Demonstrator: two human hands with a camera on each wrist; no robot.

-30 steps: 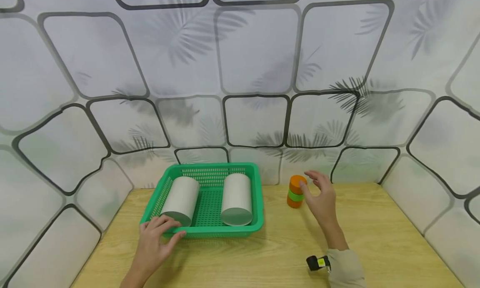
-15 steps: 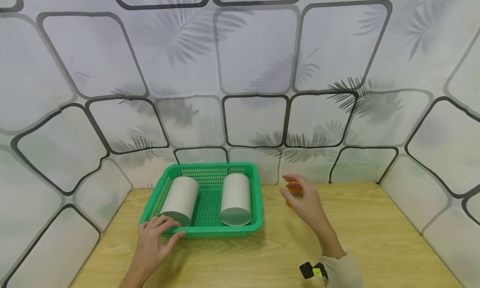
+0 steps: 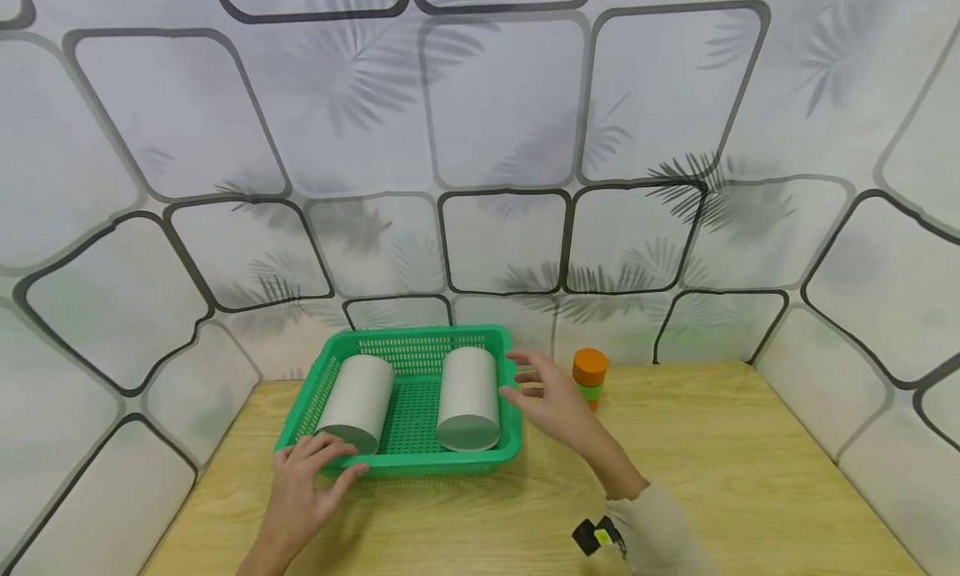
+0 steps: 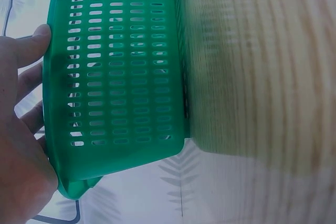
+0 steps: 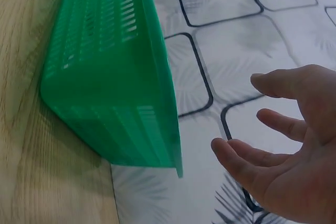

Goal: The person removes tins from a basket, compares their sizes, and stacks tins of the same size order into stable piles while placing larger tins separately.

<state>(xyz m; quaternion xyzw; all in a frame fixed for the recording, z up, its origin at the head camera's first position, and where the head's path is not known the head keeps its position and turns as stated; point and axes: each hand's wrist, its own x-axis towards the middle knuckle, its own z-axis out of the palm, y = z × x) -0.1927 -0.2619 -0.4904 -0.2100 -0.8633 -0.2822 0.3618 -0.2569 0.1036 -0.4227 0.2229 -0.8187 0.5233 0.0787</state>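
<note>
A green plastic basket (image 3: 414,463) with slotted walls stands on the wooden table, holding two white cylinders that lie on their sides: a left cylinder (image 3: 360,393) and a right cylinder (image 3: 468,388). My left hand (image 3: 306,486) grips the basket's near left rim; in the left wrist view the thumb (image 4: 32,46) lies at the rim and the fingers pass behind it. Beside the basket's right rim is my right hand (image 3: 558,405), its fingers apart and holding nothing. In the right wrist view a gap separates those fingers (image 5: 236,163) from the basket wall (image 5: 105,72).
An orange cylindrical container (image 3: 590,364) with a green band stands behind and right of my right hand, partly hidden by it. Patterned fabric (image 3: 510,242) walls in the table (image 3: 720,468) at the back and sides. A small black device (image 3: 596,536) sits at my right wrist.
My right hand has moved left, from beside the orange container across in front of it to the basket's right rim. The container stays in place. My left hand keeps its grip.
</note>
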